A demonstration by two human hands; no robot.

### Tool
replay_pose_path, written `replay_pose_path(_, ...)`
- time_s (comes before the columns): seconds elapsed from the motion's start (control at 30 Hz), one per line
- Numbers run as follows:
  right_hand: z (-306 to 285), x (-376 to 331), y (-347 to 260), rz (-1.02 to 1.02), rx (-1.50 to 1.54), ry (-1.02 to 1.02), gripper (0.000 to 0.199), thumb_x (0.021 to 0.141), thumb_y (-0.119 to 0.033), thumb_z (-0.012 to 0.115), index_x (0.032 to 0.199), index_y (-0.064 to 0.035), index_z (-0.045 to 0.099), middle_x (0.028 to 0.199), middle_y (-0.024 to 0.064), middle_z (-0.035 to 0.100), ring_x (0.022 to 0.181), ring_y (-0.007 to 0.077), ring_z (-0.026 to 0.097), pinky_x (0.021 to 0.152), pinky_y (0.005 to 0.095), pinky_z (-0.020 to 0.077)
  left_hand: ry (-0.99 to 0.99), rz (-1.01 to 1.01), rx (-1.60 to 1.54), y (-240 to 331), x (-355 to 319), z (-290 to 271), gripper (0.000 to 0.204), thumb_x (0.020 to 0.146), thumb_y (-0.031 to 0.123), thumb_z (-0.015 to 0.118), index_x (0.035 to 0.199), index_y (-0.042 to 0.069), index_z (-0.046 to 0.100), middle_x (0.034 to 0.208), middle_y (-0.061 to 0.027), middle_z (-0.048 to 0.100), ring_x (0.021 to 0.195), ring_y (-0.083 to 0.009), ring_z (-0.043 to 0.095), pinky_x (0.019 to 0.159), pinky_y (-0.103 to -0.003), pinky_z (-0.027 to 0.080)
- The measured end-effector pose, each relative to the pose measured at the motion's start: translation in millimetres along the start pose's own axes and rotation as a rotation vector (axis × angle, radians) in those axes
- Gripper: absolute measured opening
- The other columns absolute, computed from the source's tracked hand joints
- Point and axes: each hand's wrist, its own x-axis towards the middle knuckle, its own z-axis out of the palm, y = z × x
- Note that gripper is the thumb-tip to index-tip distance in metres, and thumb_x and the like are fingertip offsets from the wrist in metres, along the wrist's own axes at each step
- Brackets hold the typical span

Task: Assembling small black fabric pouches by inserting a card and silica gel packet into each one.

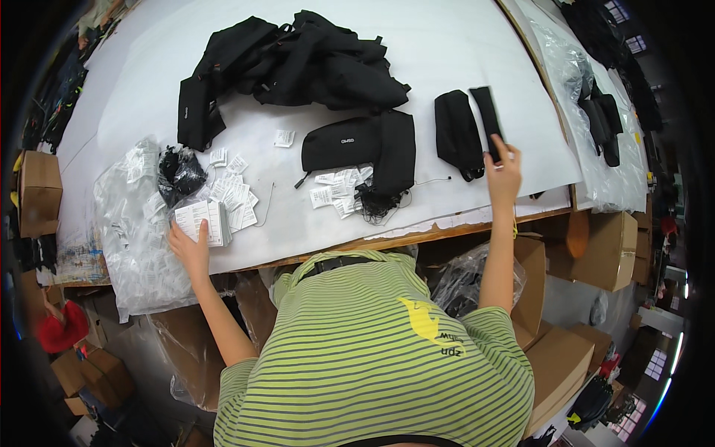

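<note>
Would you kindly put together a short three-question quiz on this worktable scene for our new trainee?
1. True or false: the right hand grips a narrow black pouch near the table's right end.
2. What does the left hand rest on? A) a stack of white paper tags B) a pair of scissors C) a cardboard box
3. Fill in: the big heap of black bags lies at the ___ side of the white table.

Key
1. True
2. A
3. far
</note>
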Motion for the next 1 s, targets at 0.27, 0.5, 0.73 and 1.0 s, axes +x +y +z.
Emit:
replay_pose_path(0.27, 5.3, -14.8, -12.0, 0.086, -0.011, -0.015, 0.036, 0.08, -0.012, 0.064, 0.115, -0.0219, 0.062, 0.104, 0.0055, 0.054, 0.062, 0.0157, 0.056, 0.062, 0.0302, 0.0486, 0.107, 0.05, 0.029, 5.8, 2.0, -6.3, 0.07, 0.078, 0.045, 0.067, 0.125, -0.001, 0.043, 0.119, -0.0187, 0.048, 0.112, -0.0397, 0.042, 0.094, -0.049, 0.033)
replay_pose_path(0.5, 21.5, -44.4, -38.4, -0.03, 0.141, -0.495, 0.018, 0.079, -0.015, 0.067, 0.096, -0.0132, 0.062, 0.085, 0.0039, 0.053, 0.067, 0.0193, 0.055, 0.06, 0.0343, 0.0445, 0.01, -0.047, -0.071, 8.9, 15.9, -21.9, 0.034, 0.082, 0.024, 0.066, 0.096, 0.001, 0.045, 0.089, -0.0141, 0.056, 0.087, -0.0343, 0.054, 0.079, -0.04, 0.042)
replay_pose_path(0.73, 42.7, -57.6, -79.6, -0.11, 0.242, -0.563, 0.021, 0.077, -0.02, 0.07, 0.093, -0.0096, 0.061, 0.084, 0.0054, 0.054, 0.069, 0.0225, 0.056, 0.063, 0.0334, 0.045, -0.011, -0.099, -0.468, 20.9, 13.0, -35.8, 0.025, 0.09, 0.018, 0.057, 0.09, 0.003, 0.037, 0.077, -0.0083, 0.042, 0.073, -0.02, 0.04, 0.072, -0.03, 0.039)
replay_pose_path(1.0, 10.0, -55.4, -103.2, 0.058, 0.576, -0.592, 0.016, 0.09, -0.015, 0.057, 0.084, -0.0025, 0.064, 0.067, 0.0041, 0.052, 0.056, 0.013, 0.047, 0.056, 0.0261, 0.0391, -0.201, -0.147, -0.893, 73.4, -11.3, -56.5, 0.025, 0.09, 0.021, 0.059, 0.098, 0.006, 0.041, 0.088, -0.0056, 0.048, 0.083, -0.0138, 0.042, 0.075, -0.025, 0.037)
